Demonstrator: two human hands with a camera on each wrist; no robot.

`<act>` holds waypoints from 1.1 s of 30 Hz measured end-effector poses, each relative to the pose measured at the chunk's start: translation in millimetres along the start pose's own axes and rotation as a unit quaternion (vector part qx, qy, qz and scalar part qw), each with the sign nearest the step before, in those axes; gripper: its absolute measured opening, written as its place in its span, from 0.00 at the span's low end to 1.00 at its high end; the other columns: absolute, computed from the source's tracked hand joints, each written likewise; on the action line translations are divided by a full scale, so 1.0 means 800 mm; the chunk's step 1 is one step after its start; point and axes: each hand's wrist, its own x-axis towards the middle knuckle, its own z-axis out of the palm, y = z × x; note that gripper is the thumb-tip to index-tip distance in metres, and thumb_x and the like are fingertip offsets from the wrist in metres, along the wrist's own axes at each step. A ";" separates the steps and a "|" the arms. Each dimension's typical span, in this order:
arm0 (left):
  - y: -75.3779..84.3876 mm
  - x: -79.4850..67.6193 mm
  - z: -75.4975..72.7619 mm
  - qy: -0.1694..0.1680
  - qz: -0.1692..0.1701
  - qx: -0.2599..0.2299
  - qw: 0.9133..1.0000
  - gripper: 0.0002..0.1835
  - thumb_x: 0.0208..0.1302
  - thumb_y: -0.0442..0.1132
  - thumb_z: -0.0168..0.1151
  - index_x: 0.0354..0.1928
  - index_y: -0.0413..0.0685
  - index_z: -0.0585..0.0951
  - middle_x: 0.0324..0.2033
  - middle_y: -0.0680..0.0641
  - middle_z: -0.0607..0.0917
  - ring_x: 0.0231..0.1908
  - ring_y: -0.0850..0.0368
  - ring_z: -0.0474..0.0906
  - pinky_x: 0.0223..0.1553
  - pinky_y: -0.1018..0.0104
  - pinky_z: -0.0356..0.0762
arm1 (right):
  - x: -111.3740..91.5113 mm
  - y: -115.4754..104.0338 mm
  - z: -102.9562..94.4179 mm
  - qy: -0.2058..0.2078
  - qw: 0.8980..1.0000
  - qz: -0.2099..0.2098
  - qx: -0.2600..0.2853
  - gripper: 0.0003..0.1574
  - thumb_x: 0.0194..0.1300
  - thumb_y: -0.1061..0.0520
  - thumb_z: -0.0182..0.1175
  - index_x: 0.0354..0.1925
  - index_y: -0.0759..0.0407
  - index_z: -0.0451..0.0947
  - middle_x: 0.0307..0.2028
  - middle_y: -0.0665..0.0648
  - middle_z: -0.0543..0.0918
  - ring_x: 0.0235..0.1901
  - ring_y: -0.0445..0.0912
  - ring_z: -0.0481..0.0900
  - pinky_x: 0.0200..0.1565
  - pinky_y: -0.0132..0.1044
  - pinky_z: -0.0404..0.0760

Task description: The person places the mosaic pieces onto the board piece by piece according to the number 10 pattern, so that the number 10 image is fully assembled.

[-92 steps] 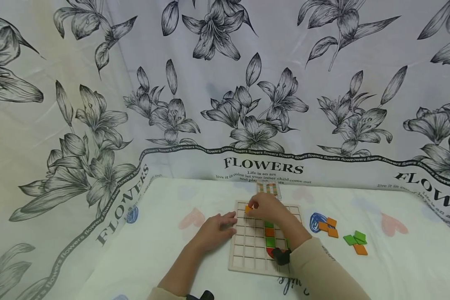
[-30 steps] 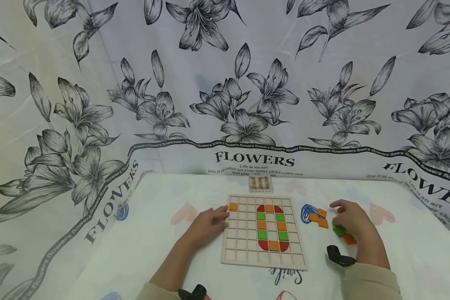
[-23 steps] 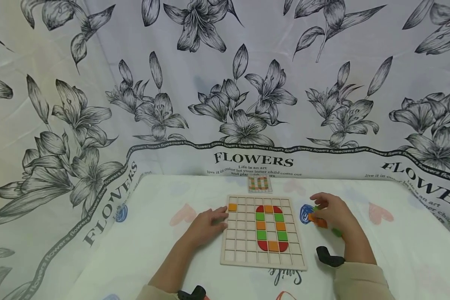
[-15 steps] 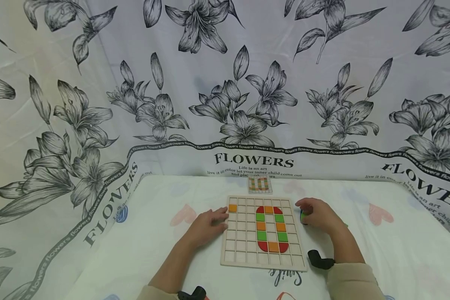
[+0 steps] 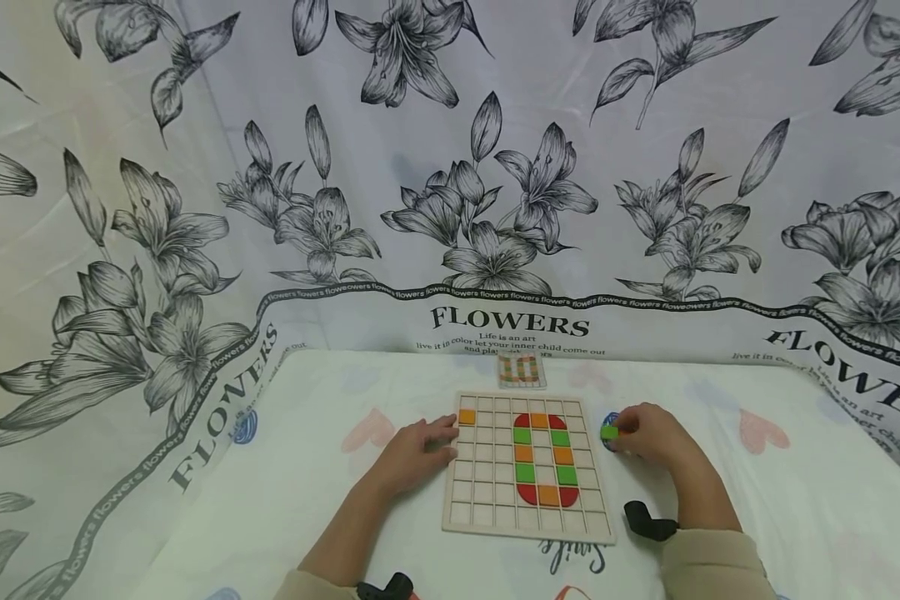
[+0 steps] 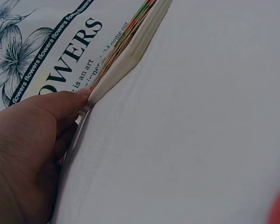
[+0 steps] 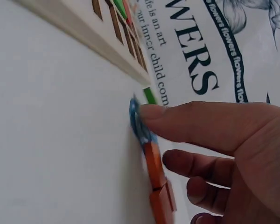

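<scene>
Right hand (image 5: 651,432) pinches a green tile (image 5: 609,432) beside the wooden grid board (image 5: 483,492).
The square tile is just off the board's right edge, over a blue scribble (image 7: 136,119); the left hand (image 5: 415,452), fingers loose, touches the left edge. A ring of colored tiles (image 5: 523,454) lies between the green tile and the orange tile (image 5: 467,417) in the left column. Loose orange tiles (image 7: 154,164) lie by the right hand, a picture card (image 5: 521,371) past the far edge.

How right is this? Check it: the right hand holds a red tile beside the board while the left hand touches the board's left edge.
Wrong colour: the head view shows the right hand holding a green tile beside the board, while the left hand touches the board's left edge.
</scene>
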 end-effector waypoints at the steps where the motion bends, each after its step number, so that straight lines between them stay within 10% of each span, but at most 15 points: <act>1: 0.000 0.000 0.000 0.001 0.000 0.000 1.000 0.20 0.65 0.50 0.64 0.58 0.60 0.82 0.67 0.62 0.72 0.73 0.36 0.56 0.73 0.40 0.54 | 0.000 -0.004 0.001 0.004 1.000 -0.002 0.004 0.23 0.56 0.53 0.71 0.48 0.63 0.82 0.43 0.62 0.81 0.37 0.51 0.77 0.37 0.44 0.81; 17: -0.004 0.001 0.003 -0.003 0.025 0.004 1.000 0.19 0.66 0.49 0.63 0.58 0.58 0.82 0.67 0.62 0.73 0.73 0.42 0.59 0.74 0.45 0.54 | 0.039 -0.163 0.078 -0.072 0.990 -0.120 -0.010 0.20 0.59 0.51 0.70 0.49 0.54 0.83 0.36 0.52 0.81 0.32 0.45 0.76 0.33 0.40 0.78; 33: -0.002 -0.002 -0.002 -0.005 0.013 0.006 1.000 0.20 0.66 0.50 0.63 0.58 0.58 0.82 0.67 0.62 0.73 0.73 0.39 0.58 0.73 0.42 0.56 | 0.056 -0.188 0.110 -0.061 0.991 -0.109 -0.052 0.20 0.56 0.51 0.72 0.47 0.54 0.85 0.43 0.53 0.86 0.40 0.47 0.82 0.43 0.46 0.83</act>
